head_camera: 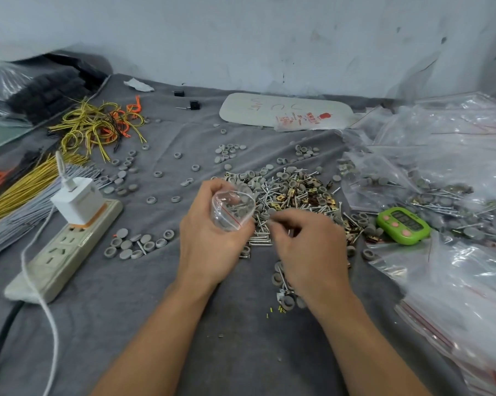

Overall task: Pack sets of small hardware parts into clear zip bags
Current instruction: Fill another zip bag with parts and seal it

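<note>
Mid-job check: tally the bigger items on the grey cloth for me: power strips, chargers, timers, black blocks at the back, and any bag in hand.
Power strip: 1
White charger: 1
Green timer: 1
Small black blocks: 2
Zip bag held in left hand: 1
Total: 6

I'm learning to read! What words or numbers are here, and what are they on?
"5 mm": on the white packet at the back.
Red print beside it: too blurred to read.
Pale handwriting on the packet: too faint to read.
Green timer screen: digits too blurred to read.
</note>
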